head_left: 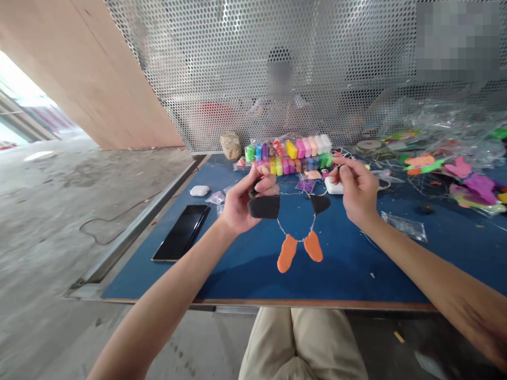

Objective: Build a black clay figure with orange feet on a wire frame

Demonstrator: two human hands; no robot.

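- Bare forearms [184,287] reach in from the lower corners, above beige trousers [295,343] and the near edge of a blue table [237,277].
- Between the two hands hangs a thin wire [282,228], dipping toward the wearer; it carries two black pieces [264,207] and, lower, two orange pieces [287,253].
- One black piece lies against the left hand [242,203], its long axis running roughly sideways; the other, smaller, sits nearer the right hand [359,192], just beside it and seemingly apart from its fingers.
- Left thumb and fingers curl together, pinching a dark lump [253,189] right above that black piece.
- Right thumb and forefinger press close on what looks like a small dark bit [337,169]; I cannot tell what it is.
- Both orange pieces are flat, matte, elongated tongues, splaying apart downward, the left one longer.
- Black pieces look flat and matte too, the left one blunt-ended, the right one tapering.
- Behind stand packs of coloured clay [291,150].
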